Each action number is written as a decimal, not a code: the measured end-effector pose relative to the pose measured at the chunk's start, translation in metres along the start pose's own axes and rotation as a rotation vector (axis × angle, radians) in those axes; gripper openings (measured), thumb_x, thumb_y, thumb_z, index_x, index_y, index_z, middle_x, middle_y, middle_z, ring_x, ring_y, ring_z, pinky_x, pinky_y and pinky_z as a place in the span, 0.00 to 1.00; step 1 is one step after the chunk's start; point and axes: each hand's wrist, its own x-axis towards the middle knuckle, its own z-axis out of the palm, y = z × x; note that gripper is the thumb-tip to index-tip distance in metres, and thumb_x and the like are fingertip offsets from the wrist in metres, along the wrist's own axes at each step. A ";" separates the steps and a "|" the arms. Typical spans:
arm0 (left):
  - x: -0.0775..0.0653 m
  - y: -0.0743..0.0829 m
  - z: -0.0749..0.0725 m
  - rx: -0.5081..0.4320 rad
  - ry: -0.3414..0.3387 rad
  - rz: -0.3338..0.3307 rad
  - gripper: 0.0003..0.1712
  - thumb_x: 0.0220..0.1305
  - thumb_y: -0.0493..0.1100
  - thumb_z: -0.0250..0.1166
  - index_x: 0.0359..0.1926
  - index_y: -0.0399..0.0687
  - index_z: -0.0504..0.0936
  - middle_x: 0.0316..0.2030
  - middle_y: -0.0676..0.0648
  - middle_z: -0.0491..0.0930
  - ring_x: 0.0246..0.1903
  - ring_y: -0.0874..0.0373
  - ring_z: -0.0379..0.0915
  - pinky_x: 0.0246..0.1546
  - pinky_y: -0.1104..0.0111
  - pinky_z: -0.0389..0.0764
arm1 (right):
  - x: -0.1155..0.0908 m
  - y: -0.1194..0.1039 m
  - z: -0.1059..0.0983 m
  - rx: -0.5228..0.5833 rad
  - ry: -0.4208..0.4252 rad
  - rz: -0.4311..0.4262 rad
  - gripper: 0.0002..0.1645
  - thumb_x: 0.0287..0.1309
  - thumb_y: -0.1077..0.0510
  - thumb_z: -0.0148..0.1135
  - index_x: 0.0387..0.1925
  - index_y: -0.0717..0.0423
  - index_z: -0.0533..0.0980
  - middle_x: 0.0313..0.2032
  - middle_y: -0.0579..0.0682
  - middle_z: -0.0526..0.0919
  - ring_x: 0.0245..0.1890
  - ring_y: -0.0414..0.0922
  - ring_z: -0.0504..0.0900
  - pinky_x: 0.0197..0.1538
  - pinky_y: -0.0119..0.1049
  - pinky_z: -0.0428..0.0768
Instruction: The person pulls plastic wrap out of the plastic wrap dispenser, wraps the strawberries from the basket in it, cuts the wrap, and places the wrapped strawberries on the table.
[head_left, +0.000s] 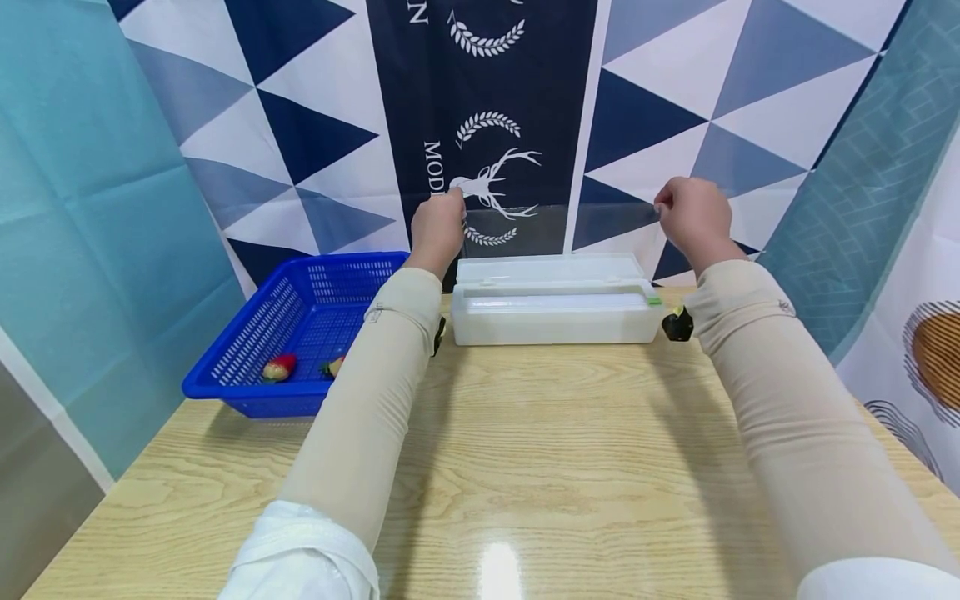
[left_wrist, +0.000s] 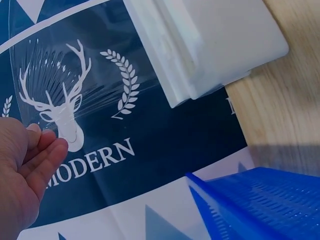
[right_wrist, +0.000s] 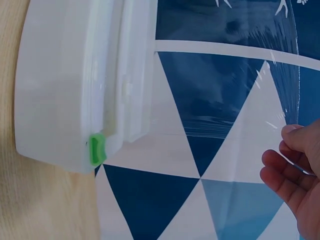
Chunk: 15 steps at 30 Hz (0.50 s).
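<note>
A sheet of clear plastic wrap [left_wrist: 55, 75] stretches up from a white wrap dispenser [head_left: 555, 325], whose lid stands raised at the back. My left hand [head_left: 438, 227] pinches one upper corner of the wrap between thumb and fingers. At the other corner, my right hand [head_left: 696, 218] pinches the film; in the right wrist view the thumb and forefinger of that hand [right_wrist: 295, 165] meet on its edge. Fine creases run through the film near both hands. A green slider [right_wrist: 97, 149] sits at the dispenser's right end.
To the left stands a blue plastic basket [head_left: 225, 390] with a strawberry [head_left: 279, 367] and another partly hidden fruit [head_left: 335, 366] in it. A patterned cloth [head_left: 315, 125] hangs right behind the dispenser. Everything stands on a wooden table [head_left: 555, 450].
</note>
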 end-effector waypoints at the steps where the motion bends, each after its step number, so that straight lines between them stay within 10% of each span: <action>1: 0.000 0.000 -0.001 0.001 0.002 0.003 0.05 0.70 0.35 0.57 0.45 0.44 0.75 0.39 0.46 0.83 0.39 0.48 0.81 0.41 0.59 0.80 | 0.001 0.000 -0.001 0.001 0.004 0.001 0.14 0.69 0.62 0.50 0.48 0.69 0.76 0.44 0.67 0.79 0.45 0.65 0.75 0.48 0.59 0.73; 15: 0.007 0.003 -0.014 -0.010 0.062 0.001 0.06 0.71 0.36 0.57 0.47 0.44 0.75 0.39 0.45 0.83 0.38 0.49 0.81 0.41 0.59 0.80 | 0.005 -0.008 -0.016 -0.009 0.051 0.001 0.16 0.70 0.62 0.49 0.50 0.69 0.76 0.46 0.68 0.79 0.47 0.65 0.74 0.52 0.60 0.72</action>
